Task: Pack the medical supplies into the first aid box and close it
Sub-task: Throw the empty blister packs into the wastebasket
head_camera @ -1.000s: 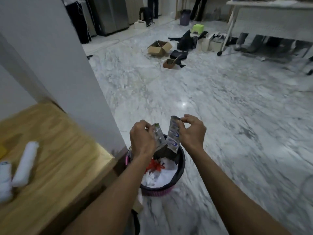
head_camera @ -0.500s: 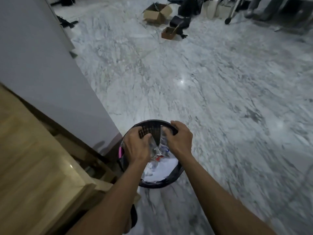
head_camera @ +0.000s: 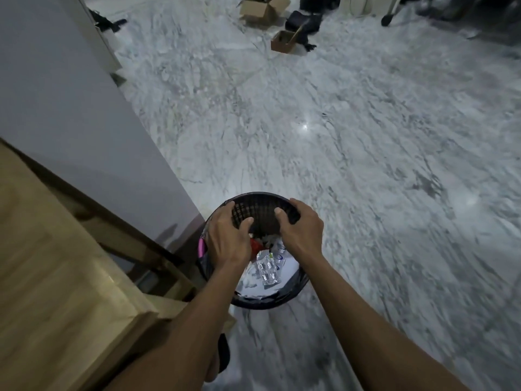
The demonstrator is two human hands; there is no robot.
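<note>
A black mesh waste bin (head_camera: 262, 203) stands on the marble floor beside the wooden table. Inside it lie silvery blister packs (head_camera: 267, 270) on white paper, with a red scrap (head_camera: 255, 245) next to them. My left hand (head_camera: 228, 238) hovers over the bin's left half, fingers spread, holding nothing. Over the right half is my right hand (head_camera: 301, 230), its fingers curled loosely apart and empty. No first aid box is in view.
A wooden table (head_camera: 56, 277) fills the lower left, with a white wall (head_camera: 70, 108) behind it. Cardboard boxes (head_camera: 265, 8) and dark bags (head_camera: 306, 22) lie far off on the floor at the top.
Both hands lowered into the bin and let go of the two blister packs, which now lie inside it. The view tilted down, so the tabletop supplies are out of sight.
</note>
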